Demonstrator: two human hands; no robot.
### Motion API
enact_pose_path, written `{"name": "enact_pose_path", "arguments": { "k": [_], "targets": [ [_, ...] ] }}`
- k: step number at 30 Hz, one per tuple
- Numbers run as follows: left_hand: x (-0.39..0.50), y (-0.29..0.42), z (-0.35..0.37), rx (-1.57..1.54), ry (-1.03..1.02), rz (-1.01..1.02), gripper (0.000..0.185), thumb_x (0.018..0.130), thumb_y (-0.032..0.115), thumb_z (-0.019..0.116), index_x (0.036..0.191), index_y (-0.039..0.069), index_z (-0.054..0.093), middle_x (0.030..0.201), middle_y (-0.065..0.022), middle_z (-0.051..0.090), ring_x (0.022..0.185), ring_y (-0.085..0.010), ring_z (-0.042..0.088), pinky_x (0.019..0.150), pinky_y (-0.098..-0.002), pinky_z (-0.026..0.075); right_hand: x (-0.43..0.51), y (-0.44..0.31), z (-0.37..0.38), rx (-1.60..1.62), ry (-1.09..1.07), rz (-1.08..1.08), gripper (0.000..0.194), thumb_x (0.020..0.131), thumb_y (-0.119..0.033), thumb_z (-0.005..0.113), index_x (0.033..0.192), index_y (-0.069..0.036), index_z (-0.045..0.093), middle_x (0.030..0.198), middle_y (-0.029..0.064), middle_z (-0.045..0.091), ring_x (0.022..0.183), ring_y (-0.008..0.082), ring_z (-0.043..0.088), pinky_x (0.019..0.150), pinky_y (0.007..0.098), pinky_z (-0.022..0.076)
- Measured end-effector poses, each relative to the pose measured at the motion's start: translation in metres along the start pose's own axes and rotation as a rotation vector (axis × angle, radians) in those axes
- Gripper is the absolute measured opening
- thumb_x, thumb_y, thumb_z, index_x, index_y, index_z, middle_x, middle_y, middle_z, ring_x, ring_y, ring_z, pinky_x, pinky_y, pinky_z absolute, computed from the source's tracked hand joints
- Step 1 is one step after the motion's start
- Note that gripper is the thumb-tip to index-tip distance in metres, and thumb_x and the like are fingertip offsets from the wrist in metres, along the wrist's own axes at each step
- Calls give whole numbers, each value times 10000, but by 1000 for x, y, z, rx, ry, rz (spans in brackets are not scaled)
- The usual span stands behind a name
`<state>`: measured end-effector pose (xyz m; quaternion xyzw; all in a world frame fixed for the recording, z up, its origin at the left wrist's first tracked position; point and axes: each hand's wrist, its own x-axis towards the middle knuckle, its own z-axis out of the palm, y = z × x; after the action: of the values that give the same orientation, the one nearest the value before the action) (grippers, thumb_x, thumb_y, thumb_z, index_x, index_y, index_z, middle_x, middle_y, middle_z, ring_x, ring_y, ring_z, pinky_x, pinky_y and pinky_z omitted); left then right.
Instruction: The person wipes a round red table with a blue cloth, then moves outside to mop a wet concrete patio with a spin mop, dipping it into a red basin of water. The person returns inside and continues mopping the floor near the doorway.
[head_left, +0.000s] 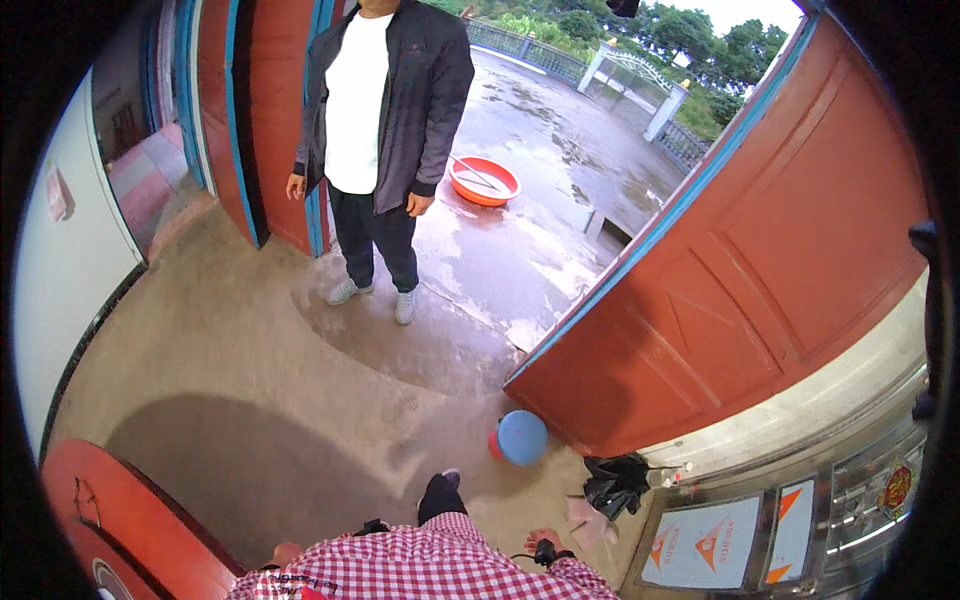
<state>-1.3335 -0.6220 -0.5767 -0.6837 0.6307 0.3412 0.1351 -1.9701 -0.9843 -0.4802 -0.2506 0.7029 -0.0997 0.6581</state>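
My right hand (546, 540) hangs at my side at the bottom, fingers apart and apparently empty, with a dark band and small device at its wrist. My left hand (285, 555) shows only in part beside the red-and-white checked sleeve and shirt (420, 562); its fingers are hidden. Nearest to my right hand are pinkish scraps (589, 521) on the floor and a black plastic bag (619, 484). Further ahead stands a small round stool or bucket with a blue top (522, 437).
A person in a dark jacket (442, 97) stands at the doorway. Red door panels (720, 247) flank the opening. Outside is an orange-red basin (484, 196) on wet concrete. A red tabletop (135, 517) lies lower left, a white panel (75, 225) left, and a metal-framed door (701, 544) lower right.
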Motion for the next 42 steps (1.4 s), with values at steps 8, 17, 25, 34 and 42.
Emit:
{"name": "enact_pose_path", "arguments": {
  "k": [8, 17, 25, 34, 42],
  "targets": [
    [68, 24, -131, 56, 107, -44, 172, 788, 246, 609, 836, 123, 719, 932, -100, 689, 752, -326, 666, 635, -449, 546, 84, -54, -37, 37, -361, 64, 315, 956, -268, 409, 748, -34, 438, 688, 110, 429, 635, 278, 454, 596, 415, 407],
    [187, 120, -332, -1569, 271, -644, 253, 950, 104, 484, 1186, 25, 524, 962, -93, 626, 724, -183, 649, 586, -301, 547, 189, -191, -104, 107, -270, 11, 175, 907, -166, 539, 865, 3, 550, 810, 149, 598, 685, 293, 611, 551, 400, 493],
    [224, 126, -342, -1438, 156, -804, 253, 952, 138, 457, 1164, 34, 548, 992, -100, 643, 636, -180, 642, 544, -310, 549, 214, -378, -11, -326, -72, -113, 234, 924, -240, 591, 1035, -34, 585, 874, 111, 639, 687, 228, 667, 541, 362, 536],
    [325, 65, -400, -1476, 132, -765, 209, 940, 152, 485, 1092, 55, 592, 919, -78, 661, 630, -185, 643, 532, -327, 536, 221, -508, 44, -295, 15, -35, 329, 927, -266, 582, 1173, -49, 556, 975, 117, 656, 726, 235, 675, 532, 338, 509],
    [435, 25, -570, -1520, 168, -687, 306, 960, 170, 471, 1232, 44, 533, 1119, -101, 636, 767, -175, 661, 650, -319, 543, 218, -572, 76, -469, -18, -17, 135, 892, -138, 564, 962, -23, 563, 774, 94, 605, 603, 229, 627, 466, 359, 485]
  ]
}}
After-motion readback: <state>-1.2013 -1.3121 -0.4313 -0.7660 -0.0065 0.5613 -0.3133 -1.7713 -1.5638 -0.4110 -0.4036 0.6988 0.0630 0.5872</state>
